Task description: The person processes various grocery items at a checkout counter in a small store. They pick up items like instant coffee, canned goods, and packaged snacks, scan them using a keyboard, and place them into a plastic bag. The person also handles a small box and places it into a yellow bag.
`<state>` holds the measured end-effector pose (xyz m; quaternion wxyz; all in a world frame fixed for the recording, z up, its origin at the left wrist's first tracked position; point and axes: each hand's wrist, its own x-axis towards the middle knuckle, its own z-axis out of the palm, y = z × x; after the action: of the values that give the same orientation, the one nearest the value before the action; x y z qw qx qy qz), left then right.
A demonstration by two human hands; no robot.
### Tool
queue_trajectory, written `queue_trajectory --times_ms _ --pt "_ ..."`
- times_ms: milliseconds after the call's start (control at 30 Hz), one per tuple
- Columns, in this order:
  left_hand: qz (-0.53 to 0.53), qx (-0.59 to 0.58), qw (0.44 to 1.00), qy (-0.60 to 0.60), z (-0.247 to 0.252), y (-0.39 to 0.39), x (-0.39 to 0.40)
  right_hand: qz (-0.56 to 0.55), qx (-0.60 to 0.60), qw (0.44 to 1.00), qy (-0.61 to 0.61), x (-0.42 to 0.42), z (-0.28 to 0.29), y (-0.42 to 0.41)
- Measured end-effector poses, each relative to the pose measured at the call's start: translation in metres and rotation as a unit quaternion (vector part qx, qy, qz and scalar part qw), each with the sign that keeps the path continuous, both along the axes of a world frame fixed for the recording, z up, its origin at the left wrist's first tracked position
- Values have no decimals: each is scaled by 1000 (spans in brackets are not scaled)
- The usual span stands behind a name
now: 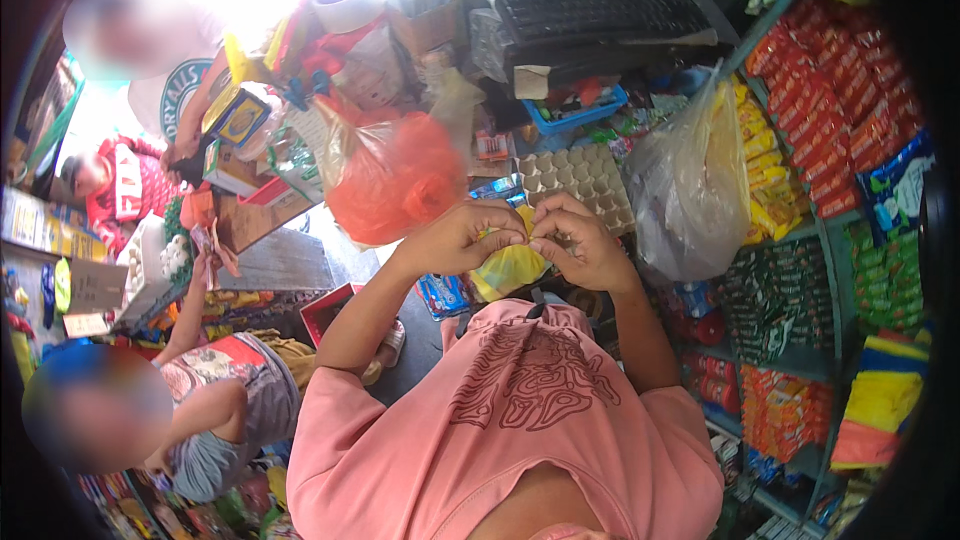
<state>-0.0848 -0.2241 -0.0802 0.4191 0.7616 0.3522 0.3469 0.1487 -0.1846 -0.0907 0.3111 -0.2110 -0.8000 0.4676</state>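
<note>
In front of my chest both hands pinch the gathered top of a yellow plastic bag [508, 270]. My left hand [474, 234] grips it between thumb and fingers. From the other side, my right hand [576, 240] also pinches it, the fingertips of both hands almost meeting. What the bag contains cannot be made out. Just below and left of it is a blue snack packet [442, 295]. An egg carton tray [574, 178] of grey pulp lies behind my right hand. Close to my left wrist hangs a clear bag with red-orange plastic bags [397, 176] inside.
At right, a large translucent bag [686, 187] hangs before shelves of red packets [832, 97]. A plastic-covered keyboard [600, 11] and a blue basket [577, 114] are at the back. People stand at left; one hand [206, 262] there holds something resembling banknotes.
</note>
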Motion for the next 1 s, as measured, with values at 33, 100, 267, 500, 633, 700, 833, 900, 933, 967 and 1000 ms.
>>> queue_trajectory --times_ms 33,100,267,500,633,700,833,900,933,967,1000 --pt "-23 13 1000 -5 -4 4 2 -11 31 999 -37 4 2 -2" --pt "-28 -6 1000 -11 -8 8 10 -52 24 998 -27 11 -2 -8" --pt "-15 88 993 79 -32 3 40 -135 -162 977 -20 36 -26 -41" --pt "41 202 975 83 -57 -19 119 -311 6 950 -16 71 -52 -96" --pt "-59 27 992 107 -66 -36 156 -374 14 926 -41 102 -50 -138" --pt "-123 -134 983 24 -66 -42 180 -410 49 908 -70 126 -61 -161" --pt "-169 -244 955 1 -86 -61 232 -455 87 881 -99 173 -67 -204" --pt "-178 -254 950 -20 -92 -78 266 -470 77 872 -111 198 -66 -224" --pt "-200 -188 961 -18 -99 -82 277 -475 67 871 -110 209 -67 -234" --pt "-209 -183 960 -10 -105 -88 291 -477 57 870 -109 221 -66 -244" --pt "-217 -180 959 -1 -107 -95 304 -494 33 862 -112 230 -64 -256"
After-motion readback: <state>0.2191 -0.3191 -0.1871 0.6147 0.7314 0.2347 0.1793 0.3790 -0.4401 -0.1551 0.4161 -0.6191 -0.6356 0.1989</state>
